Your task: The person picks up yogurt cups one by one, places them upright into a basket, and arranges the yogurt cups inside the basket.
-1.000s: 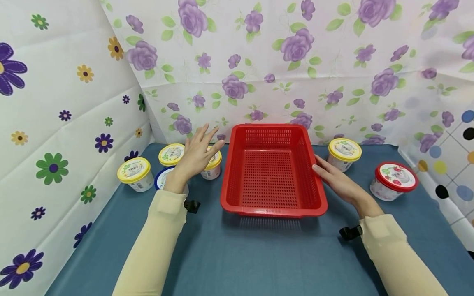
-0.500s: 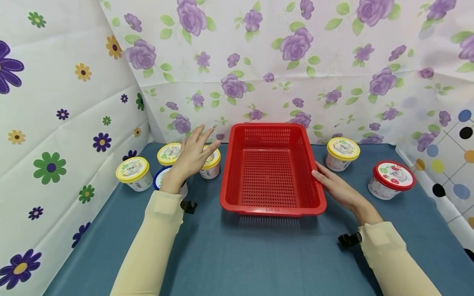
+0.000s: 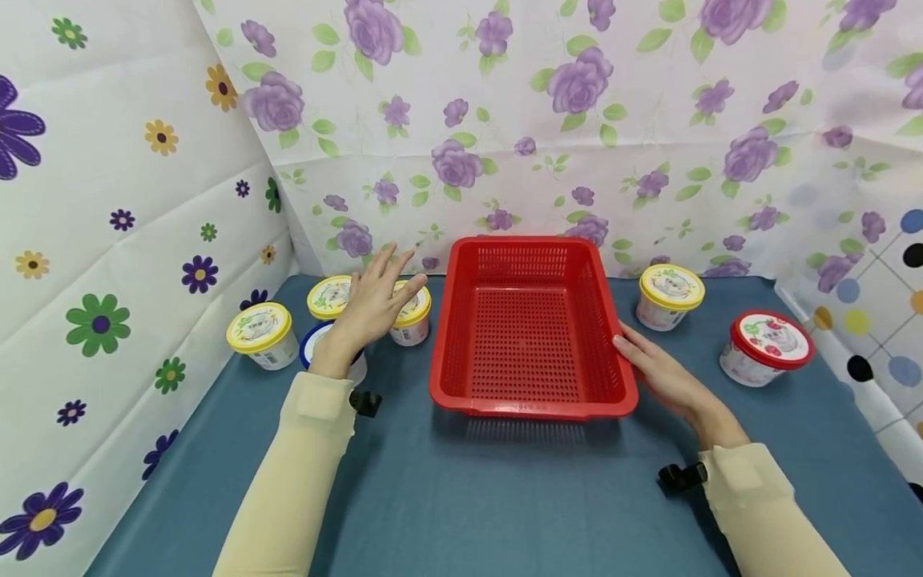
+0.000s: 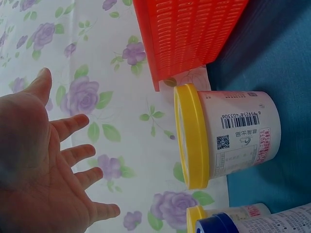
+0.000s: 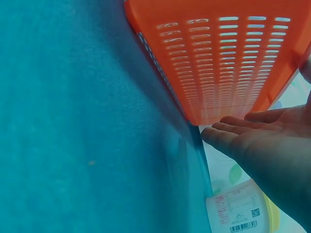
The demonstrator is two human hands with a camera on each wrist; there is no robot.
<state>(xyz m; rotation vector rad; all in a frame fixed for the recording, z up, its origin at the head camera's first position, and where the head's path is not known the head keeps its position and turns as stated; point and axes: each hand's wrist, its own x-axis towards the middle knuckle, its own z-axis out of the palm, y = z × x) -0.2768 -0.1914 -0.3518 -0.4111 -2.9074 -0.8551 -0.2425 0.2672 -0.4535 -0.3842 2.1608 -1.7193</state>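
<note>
A red perforated plastic basket (image 3: 530,410) stands on the blue cloth, with bare mesh visible inside. My right hand (image 3: 671,383) is at its right side, fingers extended along the outer wall and thumb by the rim; the right wrist view shows these straight fingers (image 5: 226,138) beside the basket wall. My left hand (image 3: 366,314), fingers spread and holding nothing, hovers over a tub with a blue lid (image 3: 312,343), partly hiding it. Nearby are yellow-lidded tubs: one beside the basket (image 3: 411,324), one behind the hand (image 3: 328,296) and one farther left (image 3: 261,335).
Right of the basket stand another yellow-lidded tub (image 3: 669,296) and a red-lidded tub (image 3: 766,349). A flowered sheet (image 3: 534,120) hangs behind the table, and patterned sheets (image 3: 130,320) close off the sides. The blue cloth (image 3: 534,505) extends in front of the basket.
My right hand has shifted slightly towards me along the basket's side. The left hand has drifted a little left, still spread. The basket and tubs stay in place.
</note>
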